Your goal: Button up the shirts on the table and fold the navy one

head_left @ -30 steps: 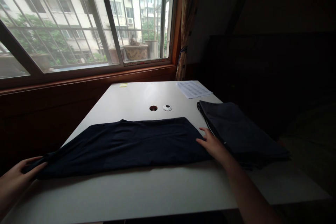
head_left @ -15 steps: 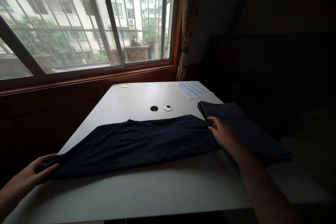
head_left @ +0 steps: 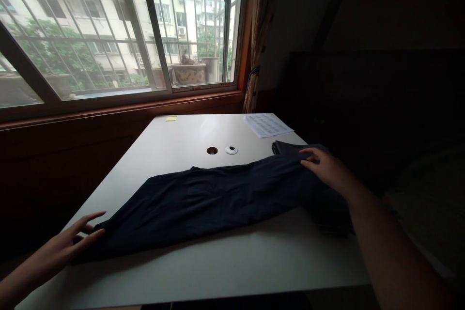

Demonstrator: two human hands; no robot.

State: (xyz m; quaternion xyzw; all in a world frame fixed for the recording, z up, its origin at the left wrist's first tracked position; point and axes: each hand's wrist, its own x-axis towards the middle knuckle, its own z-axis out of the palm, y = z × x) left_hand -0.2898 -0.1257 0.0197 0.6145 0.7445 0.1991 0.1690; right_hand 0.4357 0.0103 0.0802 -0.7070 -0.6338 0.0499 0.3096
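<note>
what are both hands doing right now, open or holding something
Left hand: spread at the left end of the dark blue cloth; whether it grips cannot be told.
Right hand: closed, holding the cloth's right end.

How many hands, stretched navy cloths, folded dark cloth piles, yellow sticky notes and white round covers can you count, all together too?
Left hand and right hand: 2
Stretched navy cloth: 1
Folded dark cloth pile: 1
Yellow sticky note: 1
White round cover: 1
Total: 6
</note>
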